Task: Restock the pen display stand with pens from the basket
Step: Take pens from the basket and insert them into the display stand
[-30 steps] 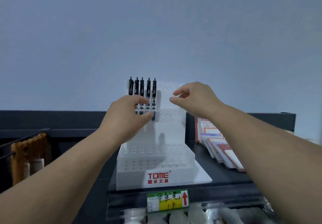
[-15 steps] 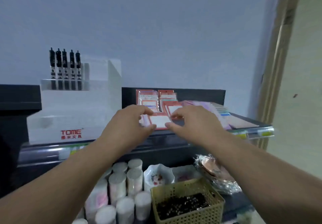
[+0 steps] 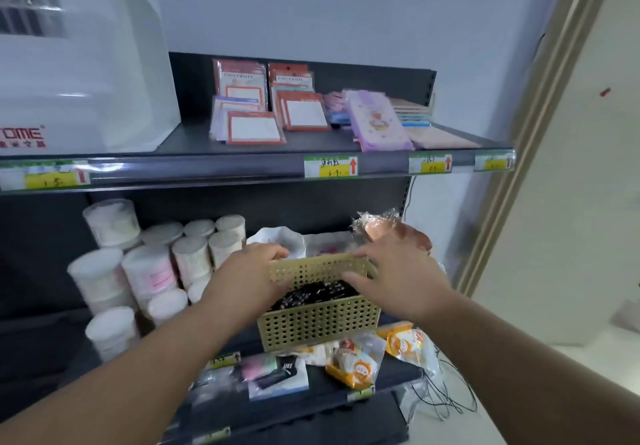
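Note:
A yellow perforated basket (image 3: 318, 323) stands on the middle shelf with several black pens (image 3: 311, 295) lying inside. My left hand (image 3: 247, 273) grips the basket's left end, fingers curled over the far rim corner. My right hand (image 3: 393, 273) is spread over the right end, fingers lying along the far rim and thumb reaching over the pens. The white pen display stand (image 3: 90, 64) sits on the top shelf at the far left, with blurred dark pens (image 3: 20, 5) in its upper row.
Packs of label stickers (image 3: 254, 109) and a purple case (image 3: 377, 122) lie on the top shelf. White round tubs (image 3: 145, 264) crowd the left of the basket; a wrapped dish (image 3: 391, 228) sits behind it. Snack packets (image 3: 360, 361) lie on the lower shelf.
Both hands dropped from the display stand, past the top shelf, down to the basket. The view swung right and down, so the stand moved to the upper left corner.

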